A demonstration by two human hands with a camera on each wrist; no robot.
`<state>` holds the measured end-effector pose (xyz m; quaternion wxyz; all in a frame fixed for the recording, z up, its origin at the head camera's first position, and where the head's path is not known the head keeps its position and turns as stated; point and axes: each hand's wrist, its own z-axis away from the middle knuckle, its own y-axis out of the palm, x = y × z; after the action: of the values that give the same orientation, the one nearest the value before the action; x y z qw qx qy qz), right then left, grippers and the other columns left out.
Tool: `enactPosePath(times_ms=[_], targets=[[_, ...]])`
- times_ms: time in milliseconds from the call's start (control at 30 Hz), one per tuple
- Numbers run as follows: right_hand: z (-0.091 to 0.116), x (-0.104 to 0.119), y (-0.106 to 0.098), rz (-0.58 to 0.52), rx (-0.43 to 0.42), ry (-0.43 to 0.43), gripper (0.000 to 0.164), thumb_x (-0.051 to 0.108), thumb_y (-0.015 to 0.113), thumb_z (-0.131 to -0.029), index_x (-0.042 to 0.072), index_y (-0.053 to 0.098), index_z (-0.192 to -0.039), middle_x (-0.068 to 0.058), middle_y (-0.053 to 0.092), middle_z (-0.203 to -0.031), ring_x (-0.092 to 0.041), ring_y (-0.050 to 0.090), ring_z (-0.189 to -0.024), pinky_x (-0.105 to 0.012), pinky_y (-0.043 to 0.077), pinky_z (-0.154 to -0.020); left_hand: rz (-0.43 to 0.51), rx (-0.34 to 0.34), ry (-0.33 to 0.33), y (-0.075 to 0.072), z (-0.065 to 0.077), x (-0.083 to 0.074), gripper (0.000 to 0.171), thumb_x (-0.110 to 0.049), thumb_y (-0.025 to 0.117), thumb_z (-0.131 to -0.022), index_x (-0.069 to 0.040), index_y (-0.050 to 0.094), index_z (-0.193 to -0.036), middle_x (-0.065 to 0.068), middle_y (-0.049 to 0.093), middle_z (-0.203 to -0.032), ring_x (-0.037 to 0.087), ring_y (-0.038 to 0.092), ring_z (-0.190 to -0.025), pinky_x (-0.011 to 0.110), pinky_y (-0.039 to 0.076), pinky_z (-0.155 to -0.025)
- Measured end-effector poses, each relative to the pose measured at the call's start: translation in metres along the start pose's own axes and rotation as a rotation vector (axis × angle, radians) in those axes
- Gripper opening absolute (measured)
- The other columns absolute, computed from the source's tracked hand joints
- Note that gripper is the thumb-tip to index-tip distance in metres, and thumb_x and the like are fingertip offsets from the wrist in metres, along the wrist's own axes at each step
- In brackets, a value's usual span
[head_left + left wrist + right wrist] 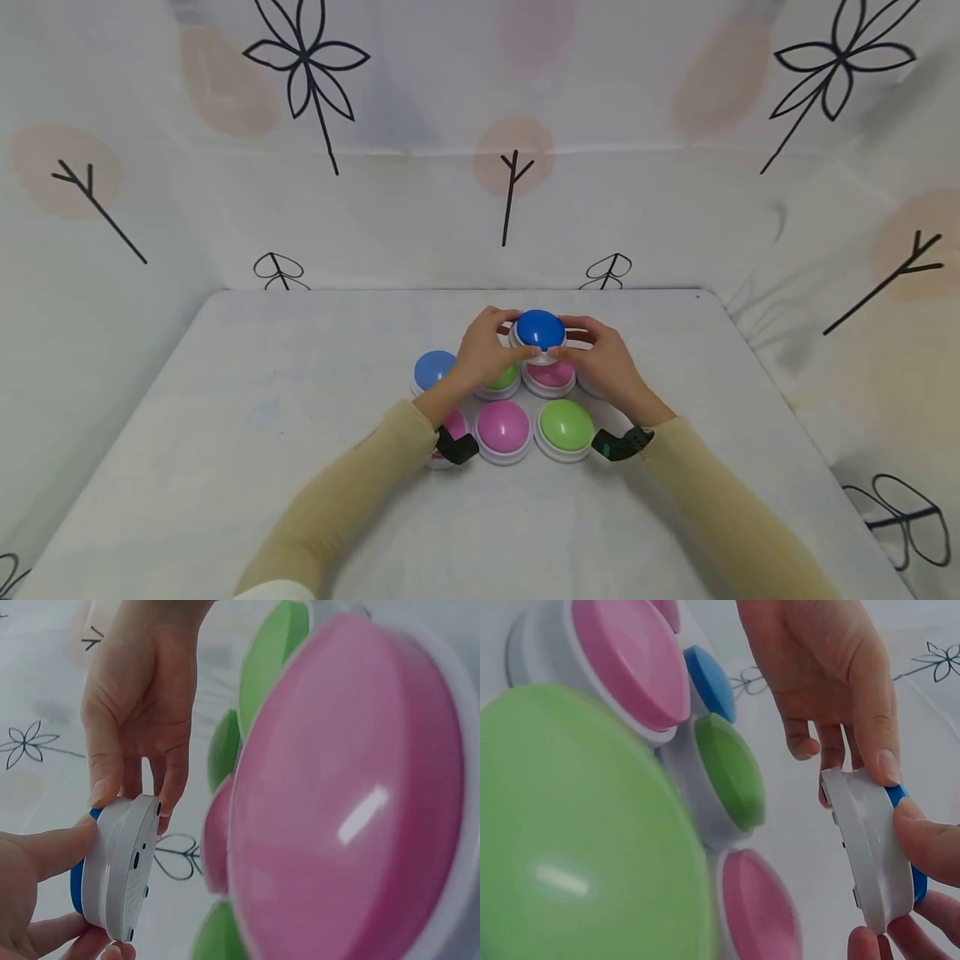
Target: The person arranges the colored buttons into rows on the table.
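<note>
Both hands hold a push button with a blue dome and a white round base, raised above the rows of buttons. My left hand grips its left side, while the right hand grips the opposite side. The thumbs meet near the front rim. In the left wrist view, the white underside shows small feet and a slot. Just beneath the held button in the head view are a pink button and a green button, the latter partly hidden by my left hand.
On the white table, a blue button stands at the back left. A pink button and a green button stand in front; another pink button is partly behind the left wrist. My right hand mostly hides a white base.
</note>
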<state>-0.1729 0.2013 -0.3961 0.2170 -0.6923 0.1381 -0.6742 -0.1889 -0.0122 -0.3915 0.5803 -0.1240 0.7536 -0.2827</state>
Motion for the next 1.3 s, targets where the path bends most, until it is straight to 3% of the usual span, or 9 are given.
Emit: enactPosePath(times_ms=[367,600,700,967,1133,1300], targets=[[0.032,-0.012,-0.025,-0.022,-0.006,0.022,0.066,0.031,0.074,-0.091,0.007,0.047,-0.146,-0.019,0.046,-0.146,-0.04,0.045,-0.132,-0.051,0.045,-0.102,0.008,0.041,0.007,0.03,0.008,-0.016,0.063,-0.033,0.082,-0.083,-0.012,0.059,-0.137,0.003,0.058,-0.117,0.019,0.058,-0.109,0.027,0.052,-0.083],[0.049,-0.025,-0.04,0.025,-0.02,-0.005,0.063,0.03,0.073,-0.092,0.005,0.048,-0.144,-0.019,0.046,-0.147,-0.041,0.045,-0.131,-0.051,0.045,-0.101,-0.01,0.11,0.024,0.046,0.011,-0.024,0.065,-0.029,0.084,-0.082,-0.014,0.059,-0.139,0.001,0.057,-0.118,0.016,0.059,-0.108,0.02,0.051,-0.084],[0.056,-0.029,-0.047,0.049,-0.024,-0.001,0.063,0.031,0.073,-0.092,0.006,0.049,-0.144,-0.018,0.046,-0.147,-0.041,0.045,-0.131,-0.05,0.047,-0.1,-0.042,0.153,0.06,0.051,0.012,-0.026,0.066,-0.03,0.084,-0.081,-0.014,0.058,-0.14,0.001,0.057,-0.119,0.013,0.058,-0.108,0.019,0.049,-0.087],[0.074,-0.045,-0.06,0.06,-0.027,0.012,0.064,0.029,0.074,-0.092,0.006,0.047,-0.146,-0.021,0.045,-0.147,-0.043,0.044,-0.13,-0.019,0.051,-0.086,-0.063,0.239,0.135,0.064,0.015,-0.031,0.068,-0.031,0.085,-0.081,-0.014,0.058,-0.141,-0.002,0.057,-0.118,0.01,0.056,-0.105,0.016,0.045,-0.086],[0.084,-0.055,-0.067,0.065,-0.021,0.011,0.063,0.024,0.073,-0.092,0.006,0.047,-0.146,-0.022,0.045,-0.146,-0.044,0.045,-0.128,-0.013,0.049,-0.082,-0.084,0.3,0.146,0.073,0.018,-0.033,0.07,-0.033,0.084,-0.082,-0.017,0.055,-0.143,-0.005,0.056,-0.12,0.006,0.056,-0.106,0.014,0.045,-0.084],[0.092,-0.058,-0.073,0.068,-0.023,0.006,0.064,0.024,0.073,-0.093,0.005,0.046,-0.147,-0.023,0.045,-0.146,-0.044,0.045,-0.127,-0.011,0.048,-0.081,-0.113,0.347,0.199,0.077,0.021,-0.036,0.073,-0.036,0.081,-0.084,-0.018,0.051,-0.147,-0.004,0.055,-0.127,0.004,0.053,-0.111,0.014,0.044,-0.088]])
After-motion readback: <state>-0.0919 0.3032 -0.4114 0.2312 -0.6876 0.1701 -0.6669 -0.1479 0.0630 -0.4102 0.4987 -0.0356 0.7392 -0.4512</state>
